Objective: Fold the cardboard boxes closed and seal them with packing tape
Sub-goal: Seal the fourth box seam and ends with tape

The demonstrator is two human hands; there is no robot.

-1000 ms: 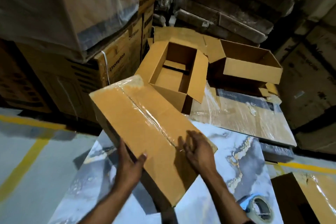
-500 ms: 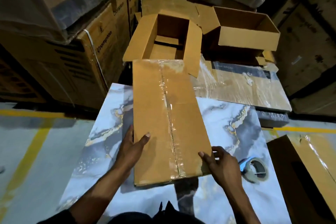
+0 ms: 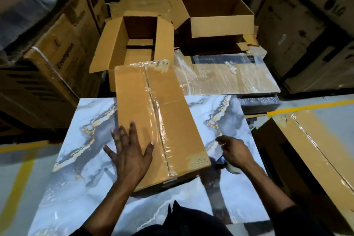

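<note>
Resting lengthwise on a marble-patterned tabletop (image 3: 226, 120) veined in grey and gold, the taped cardboard box (image 3: 159, 120) lies closed, clear tape running along its centre seam. The left hand (image 3: 130, 151) presses flat on its near left part, fingers straight and spread. Just right of the box, the right hand (image 3: 232, 152) hovers with loosely curled fingers over a roll of packing tape (image 3: 230, 167), mostly hidden; whether it grips the roll I cannot tell. Beyond the table stand two open cardboard boxes (image 3: 134, 44), (image 3: 218, 19) and a plastic-wrapped flat pack (image 3: 226, 74). Stacked cartons (image 3: 57, 53) wall the room; yellow lines (image 3: 306, 106) mark the grey floor. Another taped box (image 3: 316, 151) sits at right.
</note>
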